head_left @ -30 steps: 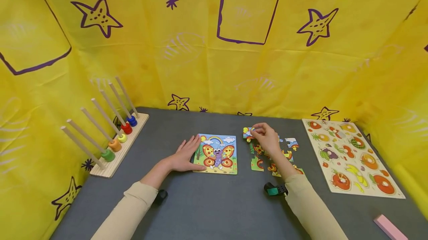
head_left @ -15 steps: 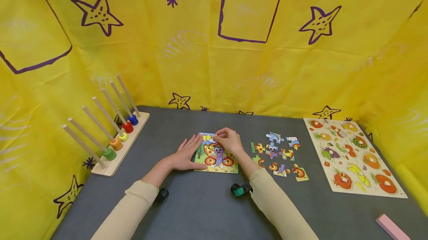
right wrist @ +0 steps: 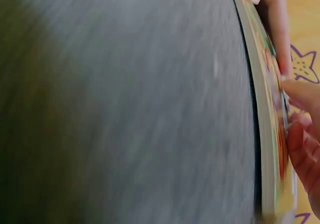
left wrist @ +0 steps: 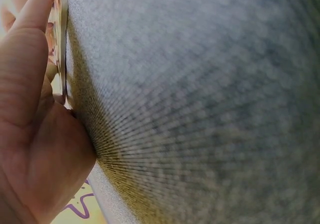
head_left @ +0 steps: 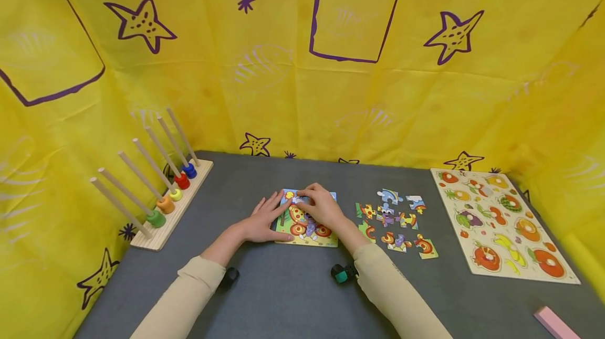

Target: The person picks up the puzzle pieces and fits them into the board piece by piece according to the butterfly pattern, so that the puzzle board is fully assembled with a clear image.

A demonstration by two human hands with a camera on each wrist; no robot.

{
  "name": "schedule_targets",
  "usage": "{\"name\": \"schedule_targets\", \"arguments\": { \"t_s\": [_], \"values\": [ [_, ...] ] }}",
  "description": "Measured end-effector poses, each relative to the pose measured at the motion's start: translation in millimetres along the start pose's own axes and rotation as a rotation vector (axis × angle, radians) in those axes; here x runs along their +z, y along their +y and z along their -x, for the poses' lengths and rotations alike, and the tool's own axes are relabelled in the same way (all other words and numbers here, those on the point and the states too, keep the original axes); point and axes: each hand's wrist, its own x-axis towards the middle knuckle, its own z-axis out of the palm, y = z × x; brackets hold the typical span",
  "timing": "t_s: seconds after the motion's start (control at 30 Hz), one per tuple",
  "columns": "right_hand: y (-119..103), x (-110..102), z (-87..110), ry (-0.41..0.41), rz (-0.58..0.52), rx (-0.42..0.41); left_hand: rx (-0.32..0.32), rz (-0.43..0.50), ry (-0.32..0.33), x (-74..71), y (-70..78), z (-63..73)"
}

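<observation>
At lower centre, the left hand [head_left: 259,224] lies straight-fingered on a square, multicoloured butterfly puzzle board [head_left: 304,233]; the right hand [head_left: 325,209] bends its fingers over it, grip unclear.

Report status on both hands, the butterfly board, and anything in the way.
Left hand spread on left side of butterfly board. Right hand at its upper middle, grip hidden. Loose pieces off to the right, not in the way.
</observation>
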Motion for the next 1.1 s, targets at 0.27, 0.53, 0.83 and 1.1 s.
{"name": "schedule_targets", "arguments": {
  "t_s": [0.27,0.53,0.83,1.1],
  "values": [
    [6.4,-6.4,5.8,-0.109,0.215,-0.202,0.0,0.044,0.01,-2.1,3.6,1.0],
    [4.8,-5.6,4.2,-0.102,0.218,-0.197,0.003,0.08,0.025,-2.2,3.3,1.9],
    [2.4,-2.7,3.2,-0.042,0.11,0.031,-0.001,0.054,-0.006,-1.6,2.8,0.2],
    [3.7,-7.1,4.4,-0.057,-0.009,0.097,-0.013,-0.1,0.002,-5.6,8.1,-1.1]
  ]
}}
